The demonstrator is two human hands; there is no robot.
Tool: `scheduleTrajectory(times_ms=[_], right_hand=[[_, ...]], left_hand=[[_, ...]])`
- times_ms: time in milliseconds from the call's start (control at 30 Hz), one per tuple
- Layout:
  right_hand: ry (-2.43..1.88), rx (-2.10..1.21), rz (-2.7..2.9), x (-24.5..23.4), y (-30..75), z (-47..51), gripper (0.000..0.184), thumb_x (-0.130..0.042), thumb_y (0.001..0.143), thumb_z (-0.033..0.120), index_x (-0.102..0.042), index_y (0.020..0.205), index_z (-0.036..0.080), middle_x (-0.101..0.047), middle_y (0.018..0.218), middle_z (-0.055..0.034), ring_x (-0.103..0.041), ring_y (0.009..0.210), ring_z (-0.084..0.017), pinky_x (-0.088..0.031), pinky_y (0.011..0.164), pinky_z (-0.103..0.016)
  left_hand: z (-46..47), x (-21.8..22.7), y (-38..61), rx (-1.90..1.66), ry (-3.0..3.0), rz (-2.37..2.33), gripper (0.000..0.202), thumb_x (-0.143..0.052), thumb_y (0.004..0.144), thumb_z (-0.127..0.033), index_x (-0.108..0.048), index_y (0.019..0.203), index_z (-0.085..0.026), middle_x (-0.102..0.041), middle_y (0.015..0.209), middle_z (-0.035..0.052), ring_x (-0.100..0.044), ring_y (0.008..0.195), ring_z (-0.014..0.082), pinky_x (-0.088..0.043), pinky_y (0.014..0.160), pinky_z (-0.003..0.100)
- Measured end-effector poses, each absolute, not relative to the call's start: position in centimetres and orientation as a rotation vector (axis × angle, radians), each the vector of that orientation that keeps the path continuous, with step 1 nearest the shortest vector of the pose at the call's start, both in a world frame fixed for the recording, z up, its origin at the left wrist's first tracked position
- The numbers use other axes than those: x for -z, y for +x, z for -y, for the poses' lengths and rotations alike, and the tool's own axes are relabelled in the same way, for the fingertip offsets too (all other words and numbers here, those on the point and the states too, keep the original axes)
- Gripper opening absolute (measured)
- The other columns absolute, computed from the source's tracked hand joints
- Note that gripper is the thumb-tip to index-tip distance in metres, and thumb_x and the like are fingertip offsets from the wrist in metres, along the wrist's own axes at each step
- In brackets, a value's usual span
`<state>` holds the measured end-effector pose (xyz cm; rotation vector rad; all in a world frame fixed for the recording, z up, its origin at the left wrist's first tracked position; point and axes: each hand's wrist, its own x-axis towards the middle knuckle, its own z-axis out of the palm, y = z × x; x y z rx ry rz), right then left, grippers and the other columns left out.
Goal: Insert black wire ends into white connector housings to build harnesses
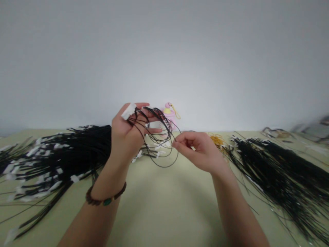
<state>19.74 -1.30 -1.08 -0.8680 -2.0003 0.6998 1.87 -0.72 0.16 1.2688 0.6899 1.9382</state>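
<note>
My left hand (125,137) is raised over the table, with looped thin black cords (160,137) gripped in its fingers. A white paper tag (128,111) sticks out by its fingertips. My right hand (197,151) is to the right of the loops, its thumb and forefinger pinched together on a strand of the black cord at the loops' right edge. The loops hang between both hands and partly cover some white tags behind them.
A large heap of black cords with white tags (53,161) lies left of my hands, and a similar black bundle (277,175) lies right. A pink toy (169,115) stands beyond the loops, near a tangle of yellow-orange bands (217,140). Blurred items (313,130) sit at the far right.
</note>
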Motion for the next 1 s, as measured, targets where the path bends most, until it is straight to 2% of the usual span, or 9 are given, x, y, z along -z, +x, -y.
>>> scheduleTrajectory(times_ms=[100,300,400,533,633,733,800,900,1000], right_hand=[[-0.900,-0.889,2.000,1.5,19.0,1.0,0.019,-0.059,0.082,0.025,-0.056,0.066,0.015,-0.038,0.049,0.0077,-0.032,0.045,-0.004,-0.025,0.044,-0.019],[-0.874,-1.104,1.940,2.5,18.1,0.0,0.013,-0.061,0.081,0.025,-0.059,0.072,0.015,-0.062,0.057,0.0012,-0.055,0.050,-0.007,-0.042,0.053,-0.018],[-0.859,-1.086,1.920,3.0,17.8,-0.5,0.014,-0.059,0.082,0.025,-0.059,0.072,0.015,-0.065,0.061,-0.0007,-0.059,0.054,-0.009,-0.045,0.057,-0.020],[-0.900,-0.964,1.936,3.5,17.6,-1.1,0.012,-0.058,0.081,0.023,-0.059,0.072,0.014,-0.066,0.063,-0.0020,-0.060,0.056,-0.009,-0.045,0.056,-0.019],[-0.943,-0.834,1.976,3.5,17.8,-1.4,0.011,-0.058,0.080,0.022,-0.061,0.074,0.014,-0.066,0.064,-0.0023,-0.059,0.056,-0.009,-0.043,0.054,-0.018],[-0.982,-0.691,2.008,3.2,18.4,-1.4,0.016,-0.059,0.081,0.027,-0.064,0.073,0.014,-0.065,0.063,-0.0021,-0.056,0.055,-0.008,-0.040,0.053,-0.018],[-1.006,-0.638,1.982,2.8,19.0,-1.3,0.021,-0.061,0.080,0.033,-0.065,0.073,0.014,-0.063,0.063,-0.0020,-0.053,0.054,-0.008,-0.039,0.051,-0.018],[-1.004,-0.593,1.878,2.3,19.7,-1.0,0.023,-0.064,0.079,0.036,-0.064,0.074,0.014,-0.063,0.064,-0.0021,-0.054,0.056,-0.008,-0.040,0.052,-0.019],[-0.930,-0.574,1.785,2.1,19.7,-0.7,0.023,-0.064,0.079,0.036,-0.065,0.088,0.014,-0.059,0.066,-0.0002,-0.053,0.057,-0.008,-0.041,0.052,-0.019]], left_hand=[[0.8,-0.8,1.5,-1.945,1.150,-0.672,0.014,-0.064,0.080,-0.015,-0.059,0.092,-0.015,-0.071,0.085,0.0077,-0.071,0.080,0.0237,-0.059,0.044,0.024],[1.1,-1.3,1.4,-1.830,0.992,-0.620,0.005,-0.059,0.085,-0.012,-0.063,0.087,-0.014,-0.072,0.084,0.0066,-0.071,0.075,0.0177,-0.050,0.036,0.013],[1.1,-1.5,1.6,-1.771,0.910,-0.552,0.014,-0.055,0.086,-0.007,-0.066,0.081,-0.014,-0.073,0.082,0.0045,-0.070,0.074,0.0132,-0.054,0.045,0.011],[0.6,-1.3,1.8,-1.775,0.844,-0.443,0.026,-0.048,0.088,-0.001,-0.067,0.074,-0.011,-0.072,0.078,0.0035,-0.069,0.077,0.0094,-0.059,0.071,0.014],[0.4,-1.1,1.9,-1.836,0.913,-0.410,0.021,-0.051,0.088,-0.003,-0.065,0.074,-0.008,-0.072,0.078,0.0059,-0.071,0.081,0.0127,-0.060,0.081,0.023],[0.5,-0.9,2.0,-1.941,0.958,-0.525,0.010,-0.053,0.087,-0.007,-0.061,0.081,-0.009,-0.071,0.076,0.0080,-0.072,0.080,0.0181,-0.060,0.082,0.034],[0.5,-0.5,1.9,-2.025,1.055,-0.633,0.004,-0.055,0.087,-0.010,-0.058,0.088,-0.011,-0.070,0.077,0.0067,-0.072,0.079,0.0192,-0.060,0.081,0.037],[0.3,0.4,1.6,-2.052,1.418,-0.787,0.010,-0.056,0.087,-0.015,-0.057,0.098,-0.015,-0.068,0.084,0.0046,-0.070,0.081,0.0171,-0.059,0.077,0.032],[0.3,1.0,1.2,-1.722,2.021,-0.879,0.028,-0.055,0.079,-0.007,-0.054,0.105,-0.018,-0.066,0.084,0.0017,-0.068,0.081,0.0163,-0.056,0.072,0.026]])
